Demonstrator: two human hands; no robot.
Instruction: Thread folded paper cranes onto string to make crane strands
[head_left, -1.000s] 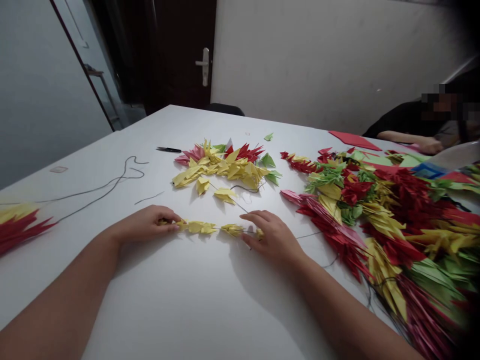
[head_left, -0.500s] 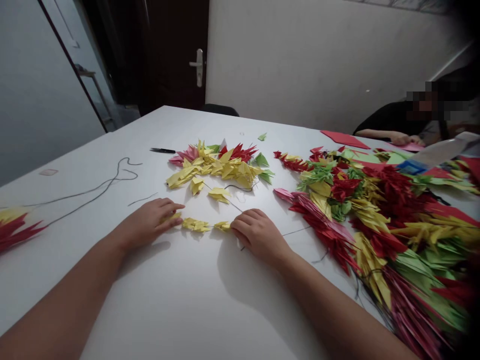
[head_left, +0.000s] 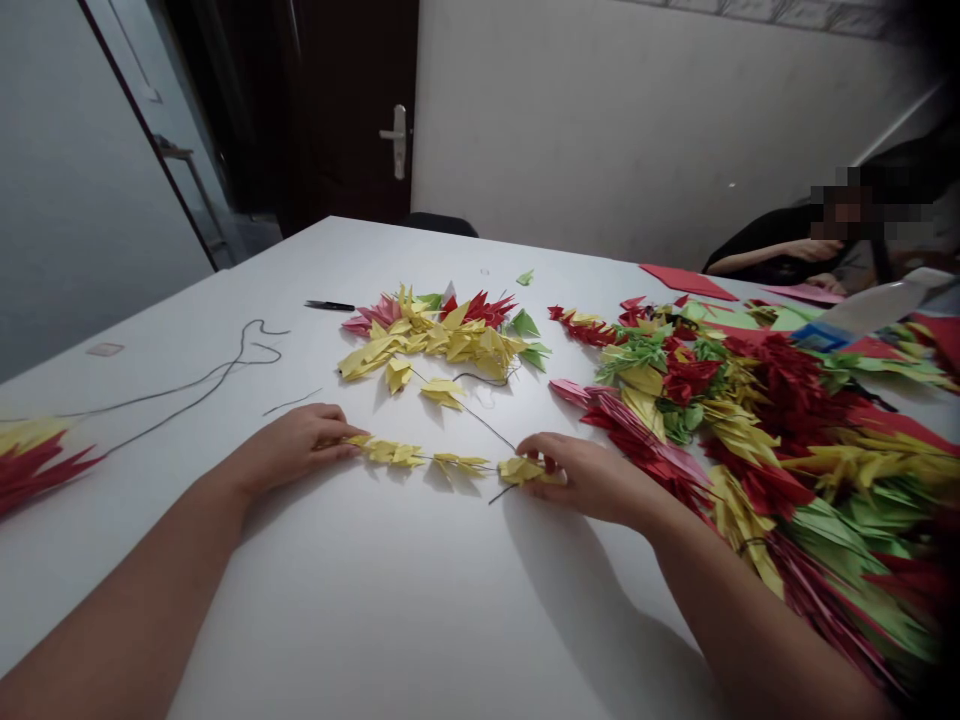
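A row of yellow folded paper pieces (head_left: 394, 453) lies threaded on a dark string across the white table. At its left end, my left hand (head_left: 304, 440) pinches the strand between thumb and fingers. My right hand (head_left: 577, 475) has its fingers closed on the yellow piece (head_left: 517, 469) at the right end. Beyond the strand, two loose-spaced yellow pieces (head_left: 441, 392) sit on a string that runs down to my right hand. Behind them is a pile of yellow, red, pink and green folded papers (head_left: 457, 335).
A large heap of coloured paper garlands (head_left: 750, 420) covers the right side, with a plastic bottle (head_left: 862, 310) on it. Small black scissors (head_left: 330, 305) lie behind. Red and yellow papers (head_left: 45, 465) with long string are at left. A person (head_left: 780, 250) sits back right.
My right hand has moved right, uncovering more yellow pieces, which are now spread further along the string. The person's hand at the back right has risen from the pink paper.
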